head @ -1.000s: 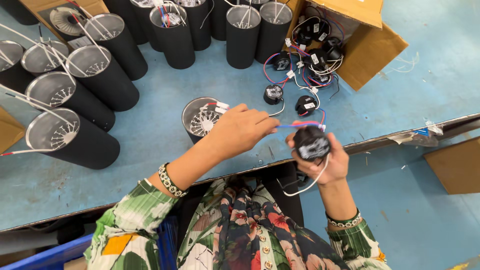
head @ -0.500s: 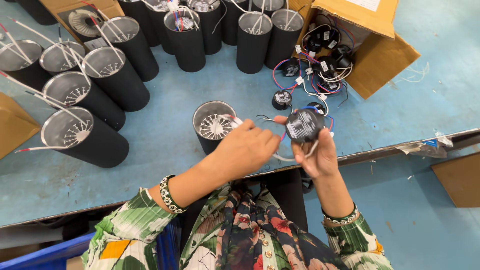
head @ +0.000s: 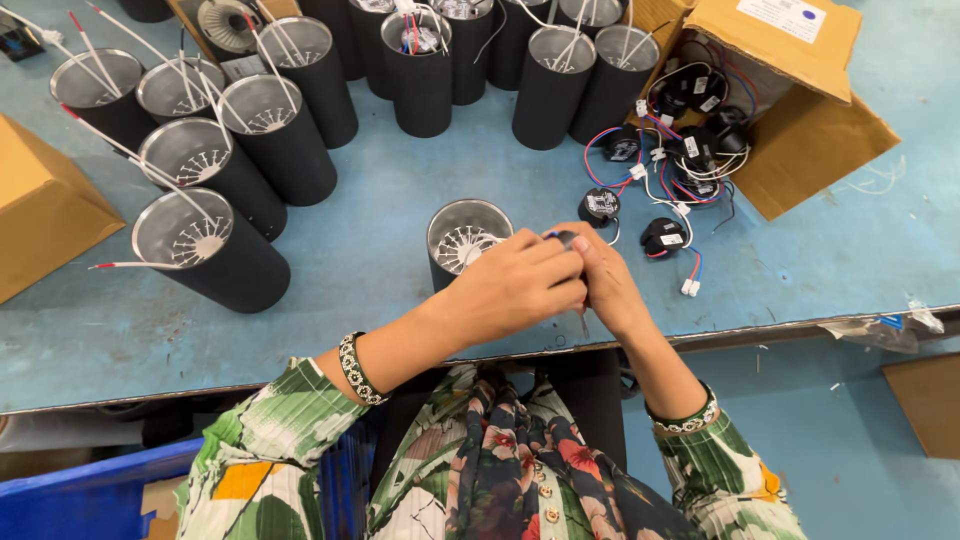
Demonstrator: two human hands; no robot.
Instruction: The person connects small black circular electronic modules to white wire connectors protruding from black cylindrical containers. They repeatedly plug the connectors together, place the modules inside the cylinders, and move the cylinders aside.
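Both hands meet over the bench edge: left hand and right hand, fingers curled tight together around a small black driver, mostly hidden. Just behind sits an open black cylinder housing. Far right, a brown cardboard box with a white label spills wired drivers.

Cylinder housing just behind both hands, perhaps touching; open box of wired parts far right.
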